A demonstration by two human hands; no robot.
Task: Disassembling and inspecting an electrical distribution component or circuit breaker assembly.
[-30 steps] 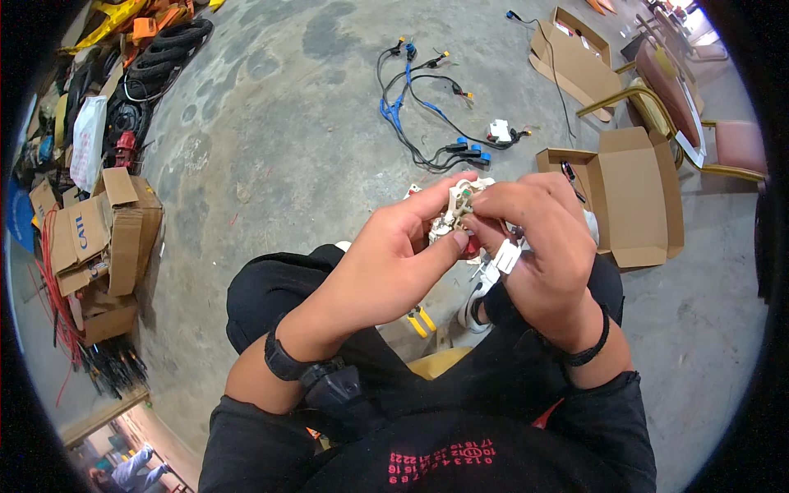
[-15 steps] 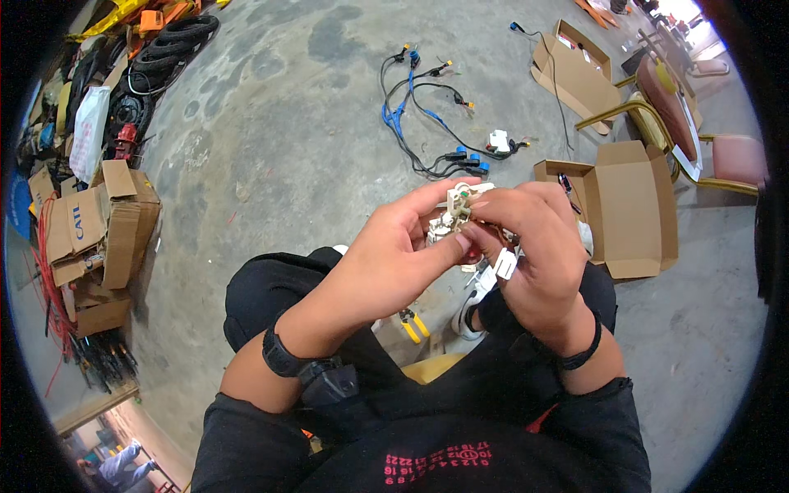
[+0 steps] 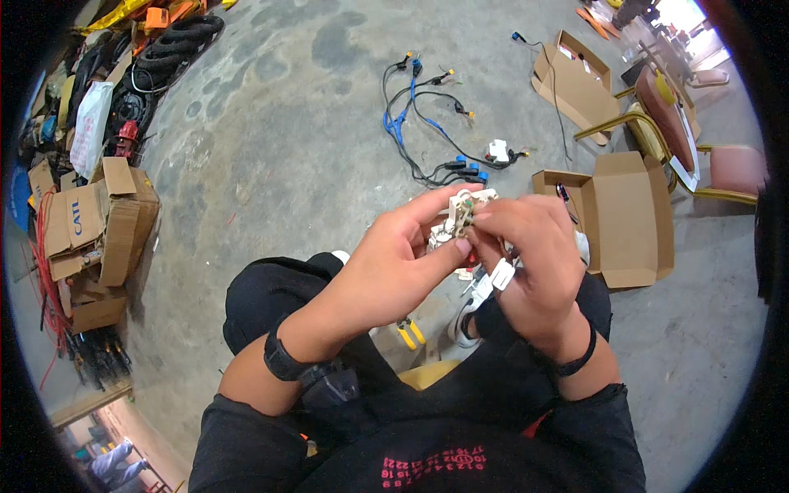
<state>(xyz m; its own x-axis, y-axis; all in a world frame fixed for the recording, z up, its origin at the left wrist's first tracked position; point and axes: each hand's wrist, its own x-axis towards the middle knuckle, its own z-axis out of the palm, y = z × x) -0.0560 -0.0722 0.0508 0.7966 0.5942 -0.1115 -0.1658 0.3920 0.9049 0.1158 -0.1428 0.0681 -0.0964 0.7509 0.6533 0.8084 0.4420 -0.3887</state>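
Note:
My left hand grips a white plastic electrical fitting, with thumb along its lower part and fingers round its far side. My right hand holds the same fitting, its index finger and thumb pressed at the exposed inner parts, where a bit of green shows. A smaller white plastic piece sits against the lower fingers of my right hand. Something red is partly visible under the fitting, mostly hidden. Below my hands lies a yellow-handled hand tool between my legs.
Blue-and-black cable harness and a white item lie ahead on the concrete floor. Open cardboard boxes and chairs stand right. Cartons, tyres and red cables are piled left. A distant person shows at lower left.
The floor items appear progressively lower in the picture as the view shifts slightly. Both hands stay on the white fitting, with small finger movements; the right hand sits slightly further down.

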